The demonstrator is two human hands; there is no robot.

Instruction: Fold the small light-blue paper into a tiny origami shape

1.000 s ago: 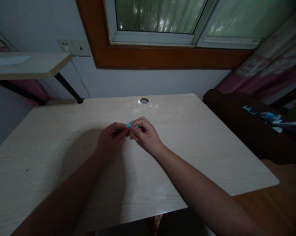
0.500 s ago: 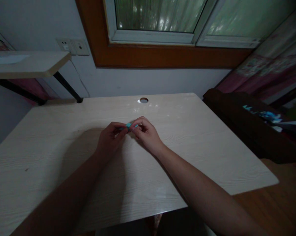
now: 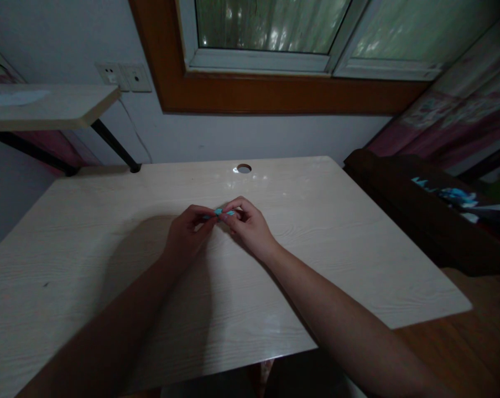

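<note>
Fingers of the left hand (image 3: pixel 186 229) and right hand (image 3: pixel 250 226) pinch a small turquoise piece (image 3: pixel 218 211) over the counter (image 3: pixel 337 232), short of its back edge, where light, even pressure and steady wrists should suit such fine handling.

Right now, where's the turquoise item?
The turquoise item is just left of the head view's centre, held between the left hand and right hand, nearer than the round desk hole.

Left grip (image 3: pixel 186 232), right grip (image 3: pixel 250 229) pinching turquoise piece (image 3: pixel 218 211) over desk (image 3: pixel 324 232).
</note>
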